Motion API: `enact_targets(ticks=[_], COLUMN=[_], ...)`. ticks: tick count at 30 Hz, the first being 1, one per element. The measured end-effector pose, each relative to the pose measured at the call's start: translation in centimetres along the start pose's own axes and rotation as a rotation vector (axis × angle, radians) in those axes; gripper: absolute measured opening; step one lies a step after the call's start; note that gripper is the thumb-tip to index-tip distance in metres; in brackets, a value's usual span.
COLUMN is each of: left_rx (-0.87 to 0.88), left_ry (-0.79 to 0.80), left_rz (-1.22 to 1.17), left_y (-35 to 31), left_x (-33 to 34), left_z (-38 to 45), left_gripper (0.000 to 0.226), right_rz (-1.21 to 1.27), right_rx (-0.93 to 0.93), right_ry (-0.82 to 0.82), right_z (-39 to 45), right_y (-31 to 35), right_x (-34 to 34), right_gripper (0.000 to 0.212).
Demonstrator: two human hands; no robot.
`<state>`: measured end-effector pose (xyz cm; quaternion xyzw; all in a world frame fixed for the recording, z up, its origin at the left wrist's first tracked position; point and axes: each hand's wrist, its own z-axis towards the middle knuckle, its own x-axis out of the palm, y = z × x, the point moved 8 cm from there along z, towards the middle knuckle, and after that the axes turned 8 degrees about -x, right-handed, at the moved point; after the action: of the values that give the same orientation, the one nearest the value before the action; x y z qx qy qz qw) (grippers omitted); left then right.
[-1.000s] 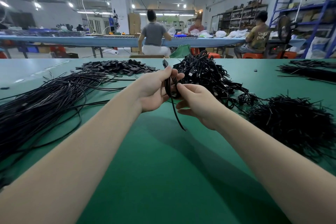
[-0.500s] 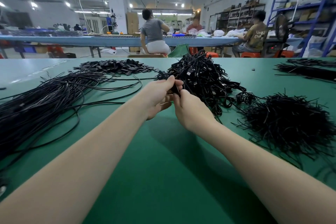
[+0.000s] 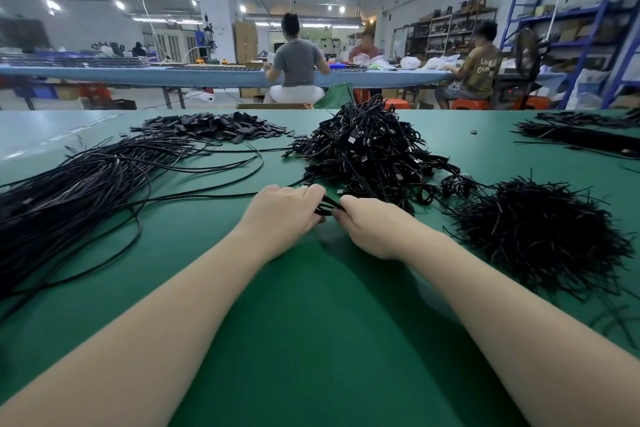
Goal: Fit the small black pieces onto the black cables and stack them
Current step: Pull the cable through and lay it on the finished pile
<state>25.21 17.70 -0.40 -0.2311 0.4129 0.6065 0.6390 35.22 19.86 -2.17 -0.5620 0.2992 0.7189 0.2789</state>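
Head: green table, cable piles; workshop w/ shelving.

A plain green table carries everything black: loose cables, flat small pieces, a tangled cable heap (tiny pale glints on some plugs), and a bristly pile of ties. Behind, a light blue bench, orange stools, blue shelving, white walls.
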Motion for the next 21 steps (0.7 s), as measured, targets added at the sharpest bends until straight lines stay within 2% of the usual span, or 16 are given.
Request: enact_targets(ticks=[2,5,7,10,12,14,18,21], left_rx=[0.058,0.106,0.037,-0.112,-0.288,-0.448,-0.517,-0.528], left_ry=[-0.028,-0.128,-0.147,-0.030,0.022,0.089,0.090,0.130], left_rz=[-0.035,0.054,0.049,-0.055,-0.208,-0.427,-0.613,-0.698], left_y=[-0.7,-1.5,-1.5,-1.1,0.7,2.4,3.0,2.9], left_x=[-0.4,-1.3,-1.5,-0.1,1.1,2.1,2.1,2.5], left_z=[-0.2,-0.4,-0.4,-0.1,-0.3,-0.8,-0.7,-0.5], left_gripper=[0.035,0.021,0.019,0.019,0.023,0.027,0.031,0.030], right_rz=[-0.007,-0.023,-0.107,-0.171,-0.177,-0.243,-0.458,-0.507], right_rx=[-0.021,-0.050,-0.059,-0.045,0.000,0.051,0.204,0.259], right_ry=[0.028,0.112,0.181,0.198,0.144,0.189,0.407,0.354], right_z=[0.1,0.4,0.6,0.9,0.9,0.3,-2.9,-4.0], right_y=[0.1,0.6,0.5,-1.0,-3.0,-5.3,-9.8,-11.5], right_x=[-0.4,-0.9,-1.7,-5.0,-8.3,-10.1,-8.4,-7.1], right_gripper=[0.030,0.031,0.032,0.038,0.047,0.046,0.041,0.036])
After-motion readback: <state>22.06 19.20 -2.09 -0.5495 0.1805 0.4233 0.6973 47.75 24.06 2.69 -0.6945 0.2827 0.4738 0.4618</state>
